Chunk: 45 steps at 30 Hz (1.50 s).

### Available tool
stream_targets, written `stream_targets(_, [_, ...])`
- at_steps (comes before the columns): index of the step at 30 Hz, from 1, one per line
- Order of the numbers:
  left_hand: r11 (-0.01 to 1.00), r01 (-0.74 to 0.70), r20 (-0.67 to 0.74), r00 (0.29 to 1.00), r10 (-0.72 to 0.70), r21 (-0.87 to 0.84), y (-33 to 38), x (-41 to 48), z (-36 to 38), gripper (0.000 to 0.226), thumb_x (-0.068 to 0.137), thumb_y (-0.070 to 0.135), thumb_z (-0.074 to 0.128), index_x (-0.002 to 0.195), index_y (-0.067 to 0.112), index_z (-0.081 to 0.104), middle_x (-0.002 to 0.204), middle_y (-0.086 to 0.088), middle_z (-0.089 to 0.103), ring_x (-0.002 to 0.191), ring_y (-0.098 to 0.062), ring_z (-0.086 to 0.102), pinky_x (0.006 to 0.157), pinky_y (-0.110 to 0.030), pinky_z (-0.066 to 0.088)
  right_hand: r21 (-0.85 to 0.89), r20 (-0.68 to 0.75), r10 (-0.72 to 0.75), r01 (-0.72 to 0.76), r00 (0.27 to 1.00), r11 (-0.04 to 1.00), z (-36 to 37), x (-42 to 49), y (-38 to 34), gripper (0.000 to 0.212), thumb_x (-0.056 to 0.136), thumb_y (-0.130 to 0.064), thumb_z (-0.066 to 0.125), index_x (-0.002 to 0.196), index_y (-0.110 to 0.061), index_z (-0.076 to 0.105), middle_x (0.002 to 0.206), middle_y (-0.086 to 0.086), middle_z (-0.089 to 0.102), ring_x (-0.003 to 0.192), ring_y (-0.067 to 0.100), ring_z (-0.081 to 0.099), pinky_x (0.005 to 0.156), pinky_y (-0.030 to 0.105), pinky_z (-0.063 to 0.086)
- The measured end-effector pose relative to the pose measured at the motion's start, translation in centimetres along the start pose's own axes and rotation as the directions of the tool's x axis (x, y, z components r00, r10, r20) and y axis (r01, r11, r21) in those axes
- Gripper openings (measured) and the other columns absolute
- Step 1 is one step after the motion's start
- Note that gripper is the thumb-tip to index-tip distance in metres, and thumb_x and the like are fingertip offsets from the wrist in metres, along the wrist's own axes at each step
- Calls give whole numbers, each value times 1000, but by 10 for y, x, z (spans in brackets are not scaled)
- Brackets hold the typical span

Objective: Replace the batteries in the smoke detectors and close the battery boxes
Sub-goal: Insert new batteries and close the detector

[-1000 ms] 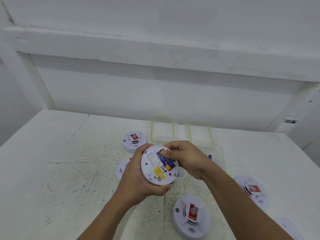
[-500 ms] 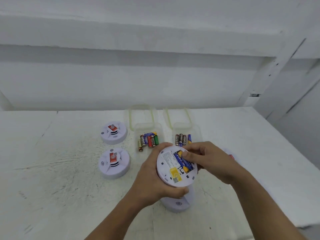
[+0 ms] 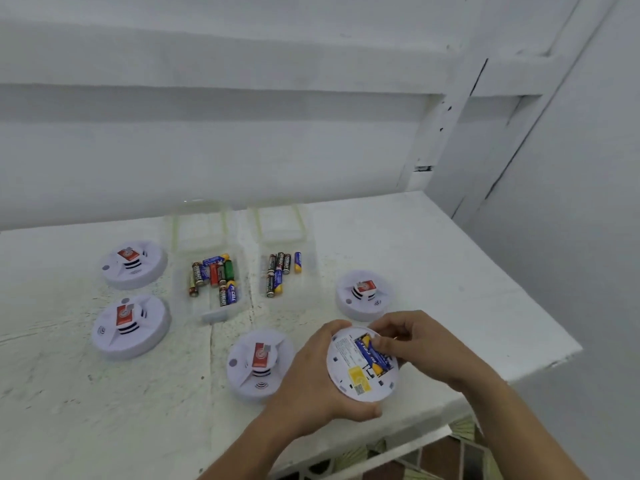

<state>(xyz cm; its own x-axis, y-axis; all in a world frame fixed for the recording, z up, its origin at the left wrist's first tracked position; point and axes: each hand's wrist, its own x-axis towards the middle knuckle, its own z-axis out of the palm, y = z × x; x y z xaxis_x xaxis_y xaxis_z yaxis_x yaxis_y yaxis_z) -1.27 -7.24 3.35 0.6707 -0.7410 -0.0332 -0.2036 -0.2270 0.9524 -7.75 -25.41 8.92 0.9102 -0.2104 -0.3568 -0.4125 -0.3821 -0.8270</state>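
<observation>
Two clear plastic battery boxes [image 3: 216, 315] are set side by side on the white table [image 3: 62, 410]. Round white smoke detectors [image 3: 133, 265] are parked around them: two left, one right, one in front.

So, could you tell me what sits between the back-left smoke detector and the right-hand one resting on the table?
Two clear battery boxes, left box and right box, seen in the head view.

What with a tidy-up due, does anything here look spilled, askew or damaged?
Nothing spilled or broken. The batteries in the left clear box lie jumbled at odd angles. The held detector, gripped by the left hand, has its battery bay uncovered, the right hand pinching its blue cells.
</observation>
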Motion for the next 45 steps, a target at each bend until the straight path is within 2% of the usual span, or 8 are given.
stream_targets(7, [983, 57, -18, 998, -54, 174, -7, 7, 25, 95, 48, 36, 91, 122, 43, 32, 110, 20, 56, 95, 11, 53, 71, -7, 45, -177, -63, -29, 17, 998, 984, -5, 8, 32, 12, 88, -32, 65, 95, -25, 72, 85, -8, 75, 78, 5, 69, 74, 34, 59])
stream_targets(10, [977, 67, -39, 997, -60, 201, -11, 10, 31, 94, 50, 40, 90, 120, 47, 28, 115, 26, 47, 107, 3, 46, 95, -17, 43, -184, -175, -63, 30, 982, 982, -12, 10, 38, 12, 89, -30, 63, 90, -24, 72, 81, -9, 73, 73, 2, 67, 68, 22, 55])
stream_targets(13, [965, 86, -36, 996, -80, 248, -14, 12, 33, 97, 55, 42, 88, 125, 47, 21, 119, 39, 30, 122, 5, 14, 114, -27, 15, -316, -367, -111, -12, 923, 949, -24, 11, 46, 14, 90, -29, 60, 82, -20, 69, 79, -9, 69, 70, 3, 61, 60, 13, 40])
stream_targets(19, [946, 111, -22, 994, -109, 305, -25, 17, 30, 104, 46, 62, 83, 128, 53, 19, 127, 31, 34, 134, -15, 27, 110, -41, 34, -554, -480, -60, -249, 875, 794, -30, 10, 72, 27, 85, -47, 58, 93, -21, 59, 95, -2, 56, 90, 18, 52, 69, 27, 40])
stream_targets(25, [934, 123, -21, 992, -123, 336, -20, 16, 30, 115, 52, 56, 86, 142, 41, 18, 127, 39, 20, 142, -9, 8, 117, -36, 15, -640, -459, -118, -235, 881, 732, -19, 0, 70, 25, 85, -43, 55, 87, -19, 59, 89, -5, 58, 83, 14, 50, 68, 27, 44])
stream_targets(29, [929, 132, -22, 991, -132, 346, -21, 14, 30, 118, 51, 59, 85, 144, 45, 14, 143, 30, 22, 146, -12, 3, 117, -39, 16, -656, -423, -111, -219, 899, 723, -22, 0, 70, 24, 80, -37, 60, 79, -13, 61, 81, -1, 61, 77, 16, 53, 68, 30, 45])
stream_targets(35, [950, 123, -6, 992, -127, 286, -26, 15, 20, 114, 43, 65, 84, 137, 50, 21, 141, 22, 36, 135, -6, 34, 112, -38, 36, -285, -359, -87, -21, 929, 958, -42, -1, 56, 12, 72, -22, 76, 69, -13, 68, 106, -10, 66, 98, 12, 60, 75, 26, 46])
stream_targets(45, [965, 90, -36, 996, -84, 247, -32, 15, 20, 94, 40, 66, 85, 118, 61, 31, 116, 16, 50, 113, -6, 50, 94, -36, 48, -483, 169, -340, 379, 925, 789, -25, 0, 26, 11, 74, -26, 74, 83, -25, 68, 126, -24, 56, 115, -6, 47, 97, 18, 39])
